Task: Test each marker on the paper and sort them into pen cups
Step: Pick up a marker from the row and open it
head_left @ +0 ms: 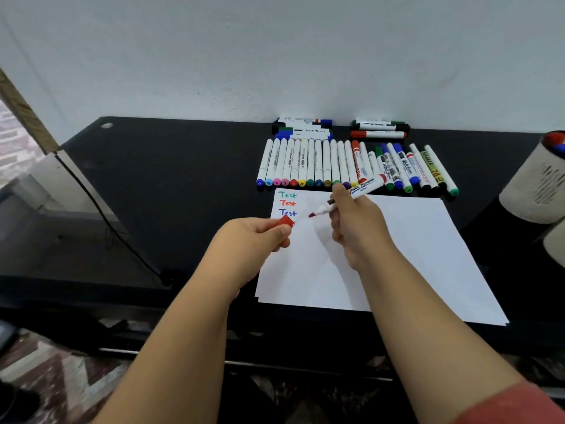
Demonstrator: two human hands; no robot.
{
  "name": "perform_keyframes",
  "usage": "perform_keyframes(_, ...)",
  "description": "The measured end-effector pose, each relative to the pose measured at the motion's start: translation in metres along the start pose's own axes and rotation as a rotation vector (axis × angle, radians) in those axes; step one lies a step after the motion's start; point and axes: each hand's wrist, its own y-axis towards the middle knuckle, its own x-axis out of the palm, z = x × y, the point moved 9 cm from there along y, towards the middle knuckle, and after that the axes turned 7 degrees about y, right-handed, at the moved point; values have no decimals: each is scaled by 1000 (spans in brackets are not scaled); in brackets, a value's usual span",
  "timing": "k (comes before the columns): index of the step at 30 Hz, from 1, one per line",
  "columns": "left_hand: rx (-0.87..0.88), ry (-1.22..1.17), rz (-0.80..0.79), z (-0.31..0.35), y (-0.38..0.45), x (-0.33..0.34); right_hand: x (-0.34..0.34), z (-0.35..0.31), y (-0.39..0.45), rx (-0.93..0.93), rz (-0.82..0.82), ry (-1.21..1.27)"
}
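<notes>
**Uncapped red marker held over the test sheet, cap in the opposite hand**

The right hand (354, 221) grips a red marker (351, 195) with curled fingers. Its long axis runs from the upper right down to the lower left, and the bare tip hangs just above the paper (397, 255). The left hand (253, 243) pinches the red cap (286, 221) between thumb and fingers, just left of the tip and over the sheet's left edge. Three "Test" words (287, 204) stand at the sheet's upper left, and a fourth mark may lie hidden behind the cap. Cap and tip sit nearly in line, so recapping is likely a short closing move. The row of markers (351, 166) lies beyond the paper, and a pen cup (535, 185) stands far right, nearer the right hand.
</notes>
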Motion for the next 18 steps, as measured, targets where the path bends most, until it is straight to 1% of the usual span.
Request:
perform_keyframes(3, 4, 69, 83, -6, 6, -14, -3, -5, 1, -52, -4, 42)
perform_keyframes(6, -11, 117, 146, -9, 12, -27, 2, -7, 0, -116, -31, -55)
perform_keyframes(10, -2, 58, 193, -9, 22, -40, 10, -7, -2, -166, -33, -200)
perform_keyframes(12, -11, 37, 205, -12, 28, -45, 15, -8, -2, -213, -35, -270)
perform_keyframes(15, -32, -8, 198, -18, 36, -45, 21, -7, -1, -283, -29, -310)
perform_keyframes(18, -43, -66, 168, -22, 42, -40, 27, -2, 0, -301, -44, -341)
